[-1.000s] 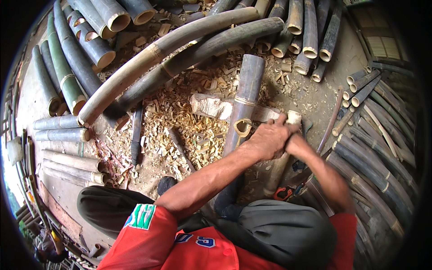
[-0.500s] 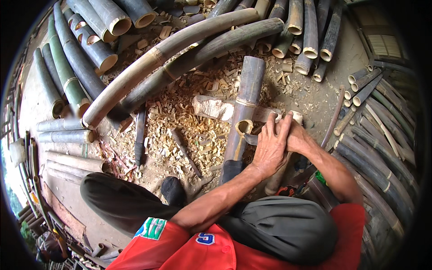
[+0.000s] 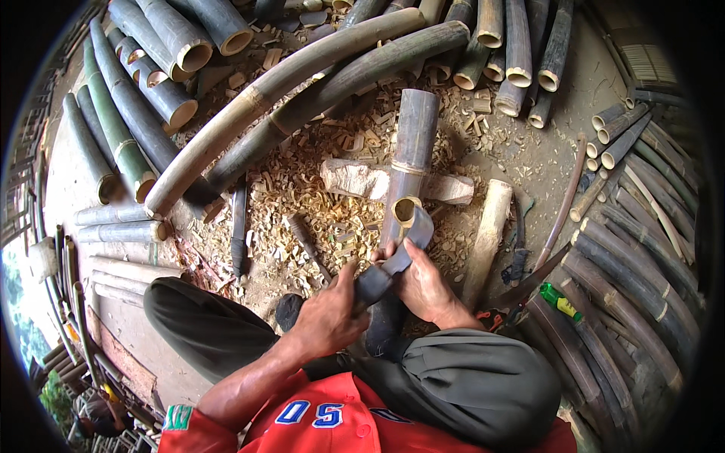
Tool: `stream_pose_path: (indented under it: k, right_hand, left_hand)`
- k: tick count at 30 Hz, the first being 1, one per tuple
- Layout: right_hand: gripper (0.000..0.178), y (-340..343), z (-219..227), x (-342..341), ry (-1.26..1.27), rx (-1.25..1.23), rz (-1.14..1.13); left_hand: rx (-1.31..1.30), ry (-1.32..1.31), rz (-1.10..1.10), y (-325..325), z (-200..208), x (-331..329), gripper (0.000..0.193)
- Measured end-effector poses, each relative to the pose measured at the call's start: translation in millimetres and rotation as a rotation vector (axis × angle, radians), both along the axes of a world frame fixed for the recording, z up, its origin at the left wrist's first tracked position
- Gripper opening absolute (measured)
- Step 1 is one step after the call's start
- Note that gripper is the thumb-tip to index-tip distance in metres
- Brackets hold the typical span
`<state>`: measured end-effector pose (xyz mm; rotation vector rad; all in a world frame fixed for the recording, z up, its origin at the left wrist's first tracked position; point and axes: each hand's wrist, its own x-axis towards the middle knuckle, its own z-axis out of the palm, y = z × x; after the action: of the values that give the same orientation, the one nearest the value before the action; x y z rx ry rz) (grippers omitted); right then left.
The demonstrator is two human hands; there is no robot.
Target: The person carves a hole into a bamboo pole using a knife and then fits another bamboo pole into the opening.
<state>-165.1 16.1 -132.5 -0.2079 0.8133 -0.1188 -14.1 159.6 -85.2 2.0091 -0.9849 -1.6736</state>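
Observation:
My left hand is wrapped around the black handle of a broad-bladed knife, low between my knees. The metal blade slants up and to the right. My right hand pinches the blade near the handle, its thumb on one side and fingertips showing on the other. Just beyond the blade lies a dark bamboo tube, with a round hole cut in its upper side. The blade partly overlaps the hole's edge in view. That tube rests across a pale, rough log. My lower legs hide its near end.
Wood shavings cover the ground ahead. A chisel-like tool and a dark-handled tool lie left. Right are a pale wooden billet, a green bottle and stacked bamboo. Two long curved poles cross the far side.
Both hands have come back from the right of the hole toward my lap, bringing the knife into clear view. The pale billet and the bottle at right are now uncovered.

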Motion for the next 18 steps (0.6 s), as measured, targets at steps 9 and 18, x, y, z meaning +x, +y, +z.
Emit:
stream_pose_path:
  k: [9, 18]
  right_hand:
    - [0.03, -5.0, -47.7, 0.4, -0.221, 0.352, -0.113]
    - [0.026, -74.6, -43.1, -26.4, 0.141, -0.114, 0.504]
  left_hand:
    - [-0.203, -0.674, -0.647, -85.2, 50.4, 64.3, 0.013]
    - [0.159, -0.224, -0.129, -1.9, -40.0, -68.0, 0.064]
